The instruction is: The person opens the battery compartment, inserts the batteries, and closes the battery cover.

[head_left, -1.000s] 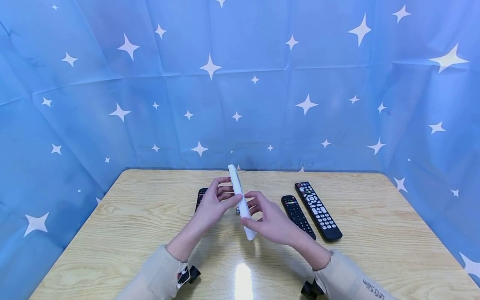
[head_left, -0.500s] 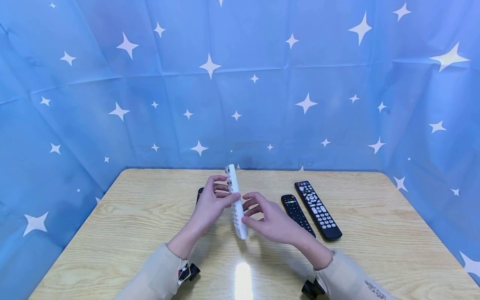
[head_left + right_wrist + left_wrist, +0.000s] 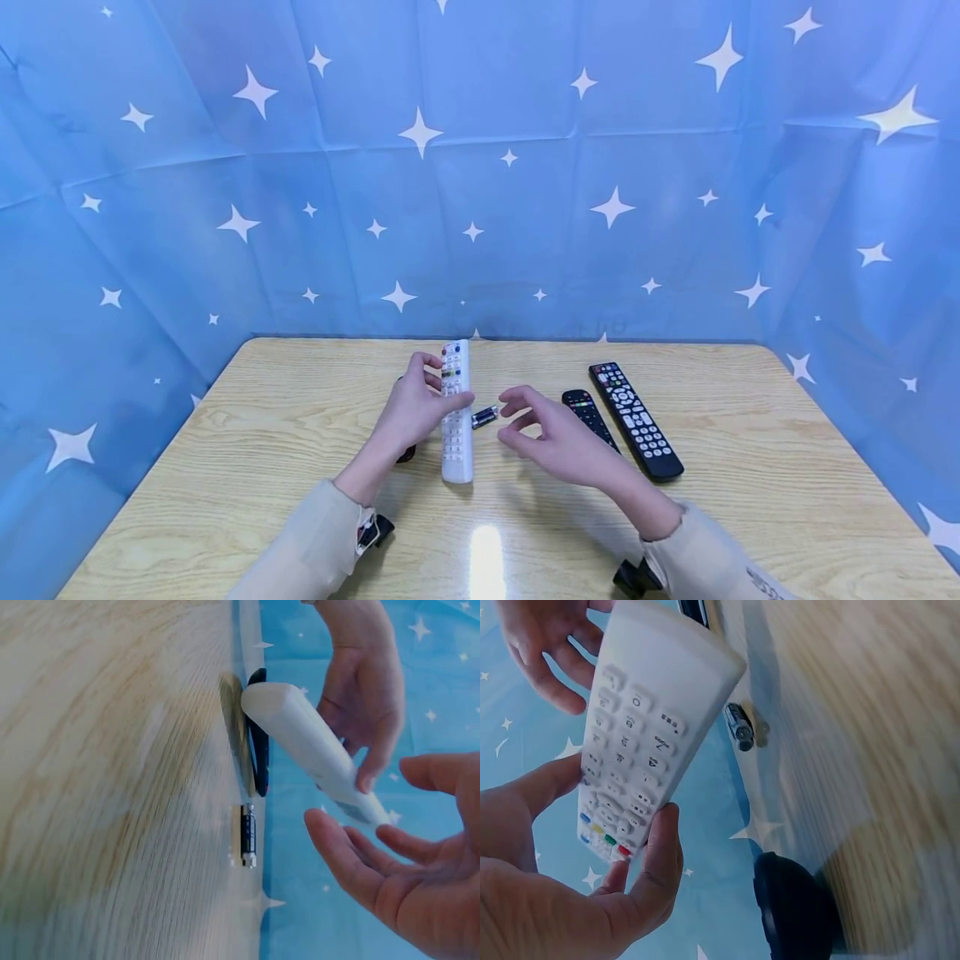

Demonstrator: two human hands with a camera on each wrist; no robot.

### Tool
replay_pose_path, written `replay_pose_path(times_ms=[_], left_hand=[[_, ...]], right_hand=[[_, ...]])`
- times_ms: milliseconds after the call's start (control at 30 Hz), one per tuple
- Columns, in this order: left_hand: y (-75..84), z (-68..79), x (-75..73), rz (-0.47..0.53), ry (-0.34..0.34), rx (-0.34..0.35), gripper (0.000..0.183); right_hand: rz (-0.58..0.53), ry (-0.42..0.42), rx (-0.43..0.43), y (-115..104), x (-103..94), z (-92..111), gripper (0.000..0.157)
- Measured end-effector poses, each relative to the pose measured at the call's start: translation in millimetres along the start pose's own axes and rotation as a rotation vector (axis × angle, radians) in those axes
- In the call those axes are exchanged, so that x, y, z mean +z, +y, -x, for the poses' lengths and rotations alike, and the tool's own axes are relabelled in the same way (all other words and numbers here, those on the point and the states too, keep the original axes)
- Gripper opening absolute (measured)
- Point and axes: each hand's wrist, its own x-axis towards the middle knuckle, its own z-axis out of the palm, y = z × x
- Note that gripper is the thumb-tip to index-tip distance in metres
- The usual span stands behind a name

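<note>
My left hand (image 3: 415, 406) grips a white remote control (image 3: 457, 446) by its sides, thumb on the near edge and fingers round the other. The keypad with its coloured buttons faces up and shows in the head view; the left wrist view shows the keys (image 3: 626, 742) closely. My right hand (image 3: 551, 437) hovers to the right, fingers loosely bent, apart from the remote and holding nothing. On the table between the hands lie small cylindrical batteries (image 3: 484, 416), partly behind the white remote; the right wrist view shows a dark battery (image 3: 248, 834) there.
Beneath my left hand a black remote (image 3: 406, 455) is mostly hidden. Right of my right hand lie a shorter black remote (image 3: 588, 414) and a longer black remote (image 3: 637, 421). A starry blue curtain (image 3: 480, 183) stands behind the wooden table (image 3: 300, 400).
The white remote has turned from edge-on to keypad up and shifted slightly left in my left hand. My right hand has let go of it and drawn right, uncovering the batteries.
</note>
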Motion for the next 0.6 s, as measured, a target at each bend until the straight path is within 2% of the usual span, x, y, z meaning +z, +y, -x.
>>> replay_pose_path(times_ms=[300, 600], left_hand=[[-3.3, -5.6, 2.6, -0.138, -0.010, -0.036, 0.066], [-1.9, -10.6, 6.2, -0.265, -0.019, -0.022, 0.067]], right_hand=[[-0.001, 0.004, 0.012, -0.3, -2.7, 2.9, 0.045], [0.038, 0.005, -0.001, 0.3, -4.0, 3.3, 0.044]])
